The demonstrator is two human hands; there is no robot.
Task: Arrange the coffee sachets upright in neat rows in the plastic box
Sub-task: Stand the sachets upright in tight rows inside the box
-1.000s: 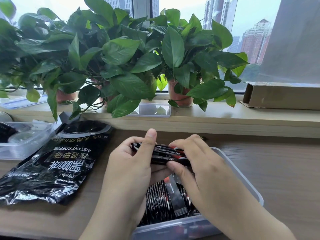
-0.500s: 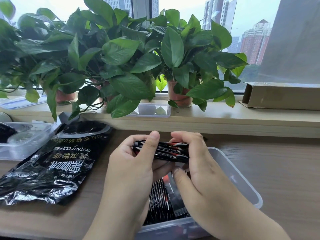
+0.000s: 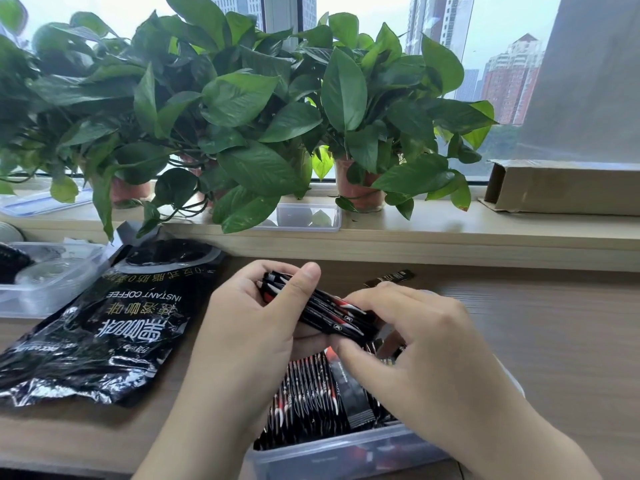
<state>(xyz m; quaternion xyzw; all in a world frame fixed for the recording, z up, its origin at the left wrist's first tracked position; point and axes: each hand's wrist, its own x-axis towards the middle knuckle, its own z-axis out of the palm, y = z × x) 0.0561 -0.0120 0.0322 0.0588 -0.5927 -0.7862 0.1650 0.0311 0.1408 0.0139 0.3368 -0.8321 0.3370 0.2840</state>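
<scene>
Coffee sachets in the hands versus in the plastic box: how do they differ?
The held black-and-red sachet bundle lies slanted, gripped by the left hand and right hand; the boxed sachets mostly stand on edge in the clear plastic box. The held bundle is few; the boxed sachets far more. Both are black with red-white markings.

Left hand (image 3: 256, 327) grips a stack of sachets (image 3: 329, 313), thumb pressed on top; right hand (image 3: 426, 344) pinches the stack's right end, fingers curled.
</scene>
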